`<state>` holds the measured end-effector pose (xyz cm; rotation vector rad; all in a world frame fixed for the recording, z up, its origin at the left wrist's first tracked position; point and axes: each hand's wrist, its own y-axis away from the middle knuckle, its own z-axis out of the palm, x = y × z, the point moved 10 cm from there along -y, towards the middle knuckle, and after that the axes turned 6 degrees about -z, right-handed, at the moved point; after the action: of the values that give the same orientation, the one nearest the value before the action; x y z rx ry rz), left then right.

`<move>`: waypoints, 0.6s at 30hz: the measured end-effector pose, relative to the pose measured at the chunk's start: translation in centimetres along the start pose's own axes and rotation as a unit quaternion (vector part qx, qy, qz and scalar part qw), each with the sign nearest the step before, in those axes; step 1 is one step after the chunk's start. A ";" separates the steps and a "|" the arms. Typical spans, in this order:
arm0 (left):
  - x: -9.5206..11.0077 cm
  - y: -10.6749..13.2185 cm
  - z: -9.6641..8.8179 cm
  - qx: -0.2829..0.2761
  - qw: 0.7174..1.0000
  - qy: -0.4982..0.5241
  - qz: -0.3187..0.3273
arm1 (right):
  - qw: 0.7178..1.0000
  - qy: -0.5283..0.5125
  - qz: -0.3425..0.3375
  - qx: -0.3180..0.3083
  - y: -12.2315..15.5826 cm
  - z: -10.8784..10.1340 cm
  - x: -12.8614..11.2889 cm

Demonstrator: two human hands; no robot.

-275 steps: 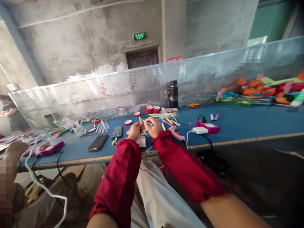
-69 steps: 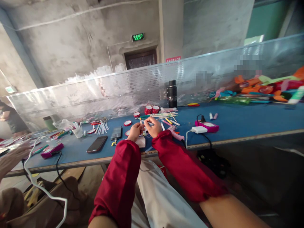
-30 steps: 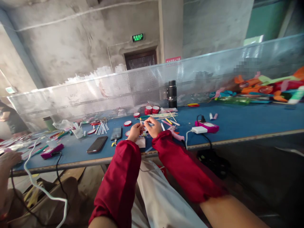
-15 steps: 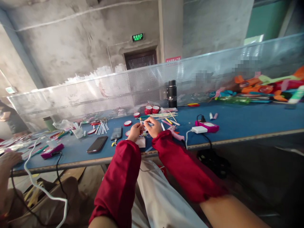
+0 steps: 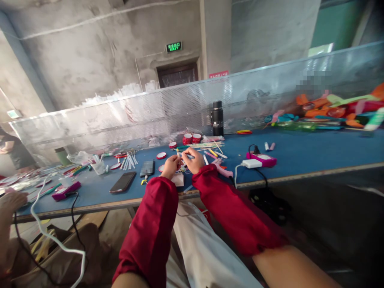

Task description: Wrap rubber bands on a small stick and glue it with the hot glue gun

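Observation:
Both my hands meet over the blue table (image 5: 300, 158), in red sleeves. My left hand (image 5: 170, 165) is closed in a pinch on a thin upright stick (image 5: 177, 153). My right hand (image 5: 193, 159) is closed too, fingers pinching a small blue stick-like piece (image 5: 187, 156) that points toward the left hand. Under the hands lies a small white card (image 5: 179, 179) with colourful bits. Red round lids (image 5: 161, 155) and loose coloured sticks (image 5: 210, 147) lie just beyond the hands.
A black phone (image 5: 123, 181), a black flask (image 5: 217, 118), a pink glue gun (image 5: 223, 170), a pink box with white charger (image 5: 259, 161) and colourful toys (image 5: 333, 112) are on the table. A perforated metal screen (image 5: 120, 120) backs it. Another person's hand (image 5: 10, 200) is at far left.
My hands stay together in the same spot with only small finger shifts. The other person's hand at far left has moved about near the table edge.

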<state>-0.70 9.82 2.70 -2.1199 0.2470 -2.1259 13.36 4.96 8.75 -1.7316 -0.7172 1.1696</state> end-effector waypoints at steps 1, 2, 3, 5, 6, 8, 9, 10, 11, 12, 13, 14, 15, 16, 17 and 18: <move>0.0 0.0 0.0 0.000 1.000 0.000 -0.001 | 1.000 0.001 -0.001 0.001 0.0 0.0 -0.1; -0.1 0.0 0.0 0.001 1.000 0.000 -0.001 | 1.000 0.002 -0.003 0.001 0.0 -0.1 -0.1; -0.1 0.0 -0.1 0.002 1.000 0.000 -0.001 | 1.000 0.002 -0.004 0.001 0.0 -0.1 -0.1; 0.0 0.0 -0.1 0.002 1.000 0.000 -0.001 | 1.000 -0.001 -0.004 0.001 0.0 -0.1 -0.1; 0.0 0.0 -0.1 0.002 1.000 0.000 -0.001 | 1.000 -0.002 -0.003 0.002 0.0 -0.1 -0.1; 0.0 0.0 0.0 0.000 1.000 0.002 -0.002 | 1.000 -0.005 -0.003 0.005 0.0 -0.1 0.0; 0.1 0.1 0.0 0.000 1.000 0.003 -0.003 | 1.000 -0.005 -0.003 0.005 0.0 -0.1 0.0; 0.1 0.1 0.1 -0.001 1.000 0.004 -0.004 | 1.000 -0.004 -0.003 0.004 0.0 0.0 0.0; 0.1 0.1 0.1 0.000 1.000 0.003 -0.006 | 1.000 -0.004 -0.003 0.003 0.0 0.0 0.1; 0.1 0.1 0.1 0.001 1.000 0.002 -0.007 | 1.000 -0.003 -0.003 0.002 0.0 0.0 0.1; 0.1 0.2 0.1 0.002 1.000 0.002 -0.008 | 1.000 -0.003 -0.003 0.001 0.0 0.0 0.1; 0.1 0.2 0.1 0.003 1.000 0.002 -0.009 | 1.000 -0.004 -0.004 0.002 0.0 0.0 0.1; 0.2 0.2 0.1 0.003 1.000 0.002 -0.009 | 1.000 -0.006 -0.005 0.003 0.0 0.0 0.1; 0.1 0.2 0.1 0.003 1.000 0.003 -0.010 | 1.000 -0.008 -0.005 0.002 0.0 0.0 0.1; 0.1 0.2 0.0 0.002 1.000 0.004 -0.010 | 1.000 -0.009 -0.004 0.000 0.0 0.1 0.1; 0.1 0.2 0.1 0.000 1.000 0.005 -0.009 | 1.000 -0.010 -0.002 -0.002 0.0 0.1 0.1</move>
<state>-0.65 9.62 2.76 -2.1197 0.2284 -2.1478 13.31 5.11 8.67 -1.7250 -0.7346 1.1847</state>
